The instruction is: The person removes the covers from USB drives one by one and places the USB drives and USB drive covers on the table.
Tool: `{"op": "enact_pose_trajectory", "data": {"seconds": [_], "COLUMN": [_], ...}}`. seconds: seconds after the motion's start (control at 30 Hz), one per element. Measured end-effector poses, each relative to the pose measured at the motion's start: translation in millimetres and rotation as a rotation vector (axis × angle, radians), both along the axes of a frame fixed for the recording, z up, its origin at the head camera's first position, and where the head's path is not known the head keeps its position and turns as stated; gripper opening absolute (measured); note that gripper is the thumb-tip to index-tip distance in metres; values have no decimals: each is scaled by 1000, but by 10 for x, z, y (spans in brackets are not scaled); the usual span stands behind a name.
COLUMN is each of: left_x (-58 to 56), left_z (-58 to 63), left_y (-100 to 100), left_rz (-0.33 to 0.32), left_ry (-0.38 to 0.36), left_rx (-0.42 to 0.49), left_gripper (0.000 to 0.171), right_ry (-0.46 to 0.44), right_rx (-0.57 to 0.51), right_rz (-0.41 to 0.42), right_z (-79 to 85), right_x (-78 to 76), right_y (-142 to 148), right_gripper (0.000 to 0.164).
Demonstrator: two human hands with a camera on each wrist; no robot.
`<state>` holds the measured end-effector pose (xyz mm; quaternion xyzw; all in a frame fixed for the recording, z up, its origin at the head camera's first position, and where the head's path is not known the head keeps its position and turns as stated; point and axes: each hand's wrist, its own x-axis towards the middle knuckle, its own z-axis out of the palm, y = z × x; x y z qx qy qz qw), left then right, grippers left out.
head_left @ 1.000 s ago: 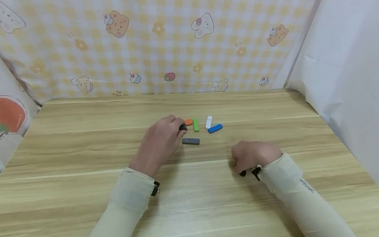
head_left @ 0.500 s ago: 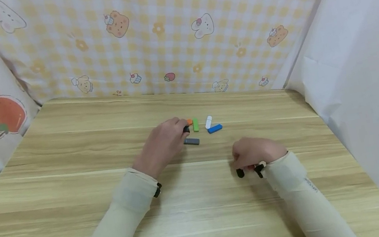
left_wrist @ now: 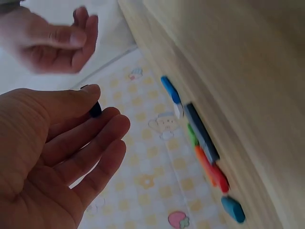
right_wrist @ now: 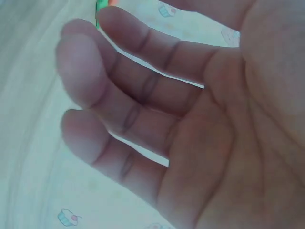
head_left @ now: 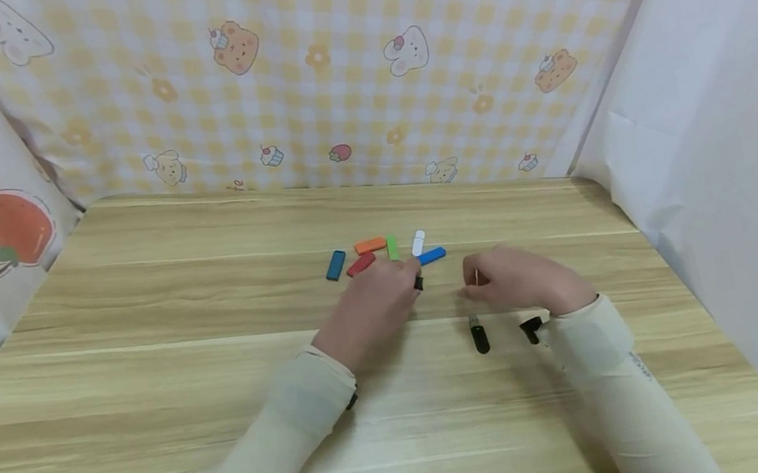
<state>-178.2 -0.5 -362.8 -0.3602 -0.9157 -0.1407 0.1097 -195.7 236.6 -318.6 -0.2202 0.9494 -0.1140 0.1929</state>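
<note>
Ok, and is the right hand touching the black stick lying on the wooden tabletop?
Apart. The head view shows it: a strip of wooden tabletop is visible between the right hand and the black stick.

The head view looks forward and down from above the surface point(head_left: 419, 466), taking in the patterned curtain point(head_left: 323, 94) behind. The left wrist view, tilted sideways, looks closely at the left hand point(left_wrist: 57, 155); the right wrist view is nearer still, the right hand point(right_wrist: 181, 121) filling much of it. All three share the curtain.
</note>
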Motion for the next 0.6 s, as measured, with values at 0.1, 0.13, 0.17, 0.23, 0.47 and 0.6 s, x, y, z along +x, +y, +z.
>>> {"op": "enact_pose_trajectory", "data": {"seconds": [0.1, 0.13, 0.17, 0.23, 0.47, 0.6], "left_x": [33, 42, 49, 60, 74, 96], "left_z": [-32, -42, -53, -72, -116, -129], "left_y": [108, 142, 173, 232, 450, 587], "left_rz": [-30, -35, -37, -42, -36, -15], "left_ry": [16, 19, 14, -15, -100, -186], "left_rx": [-15, -23, -30, -33, -85, -130], "left_gripper": [16, 14, 13, 13, 17, 16], "right_ry": [41, 51, 59, 71, 167, 220], "right_rx": [-12, -18, -20, -29, -61, -88], "right_rz": [-12, -14, -16, -21, -32, -24], "right_z": [35, 45, 54, 72, 105, 101], "right_x": [2, 0, -1, -4, -14, -12], "right_y": [34, 47, 58, 76, 104, 106], "right_gripper": [16, 16, 16, 16, 14, 13]}}
